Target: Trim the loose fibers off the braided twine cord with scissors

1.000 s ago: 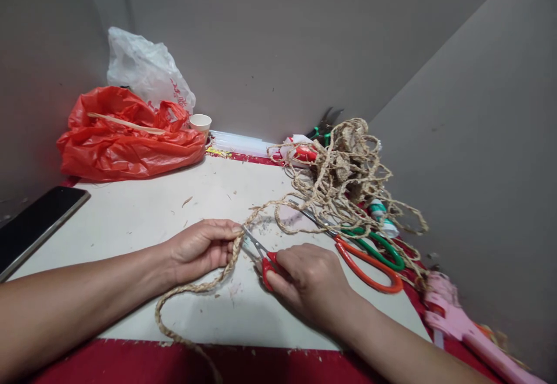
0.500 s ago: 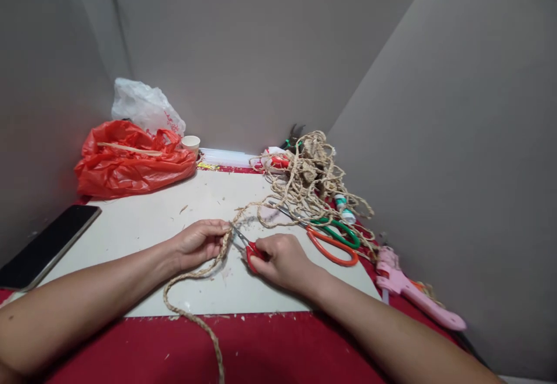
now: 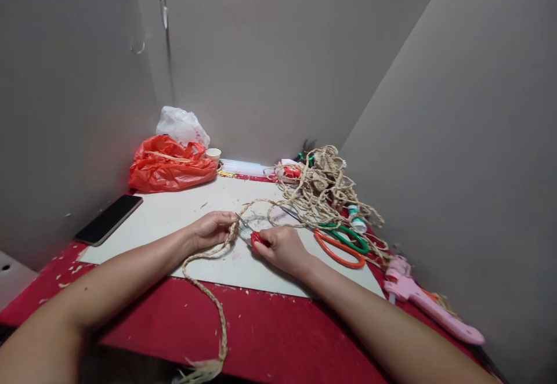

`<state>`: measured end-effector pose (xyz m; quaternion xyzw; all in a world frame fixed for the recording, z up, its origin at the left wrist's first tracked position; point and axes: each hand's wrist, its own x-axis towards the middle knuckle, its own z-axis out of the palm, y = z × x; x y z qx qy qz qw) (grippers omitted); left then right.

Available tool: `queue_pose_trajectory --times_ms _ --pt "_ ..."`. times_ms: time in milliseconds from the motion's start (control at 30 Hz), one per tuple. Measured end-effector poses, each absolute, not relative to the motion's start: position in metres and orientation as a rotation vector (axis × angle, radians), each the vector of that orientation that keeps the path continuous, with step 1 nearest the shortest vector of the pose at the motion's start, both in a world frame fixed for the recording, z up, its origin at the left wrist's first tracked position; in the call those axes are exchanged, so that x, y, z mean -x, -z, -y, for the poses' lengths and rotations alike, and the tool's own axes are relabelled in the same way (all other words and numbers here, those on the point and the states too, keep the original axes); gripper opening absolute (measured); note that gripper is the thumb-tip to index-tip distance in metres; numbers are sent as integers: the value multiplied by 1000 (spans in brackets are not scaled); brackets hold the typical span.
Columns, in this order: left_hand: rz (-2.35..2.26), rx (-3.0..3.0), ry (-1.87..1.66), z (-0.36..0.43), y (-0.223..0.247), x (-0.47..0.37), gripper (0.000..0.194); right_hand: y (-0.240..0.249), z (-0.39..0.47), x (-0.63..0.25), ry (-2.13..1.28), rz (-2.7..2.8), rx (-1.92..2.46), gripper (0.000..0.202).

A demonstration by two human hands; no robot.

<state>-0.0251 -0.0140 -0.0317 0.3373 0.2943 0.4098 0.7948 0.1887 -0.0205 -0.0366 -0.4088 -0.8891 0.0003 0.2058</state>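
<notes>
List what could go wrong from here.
1. Cut finger: the blades of the red-handled scissors in the right hand sit right by the fingertips of the left hand pinching the braided cord.
2. Snag: the cord runs back to the tangled pile, whose loops lie around the larger scissors; a tug might drag them.
3. Fraying: the cord's near end is loose and splayed, so the braid could unravel.

Scissors: two pairs. Plastic bags: two. Phone: one. Cup: one. Pink glue gun: one. White-and-green bottle: one.
</notes>
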Motion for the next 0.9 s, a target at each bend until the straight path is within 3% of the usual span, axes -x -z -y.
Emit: queue_pose_trajectory --times_ms 333,900 --pt "-658 -729 -953 36 24 39 13 27 28 -177 21 2513 1094 23" --pt "-705 -860 -882 30 28 39 9 35 32 -176 72 2461 1150 29"
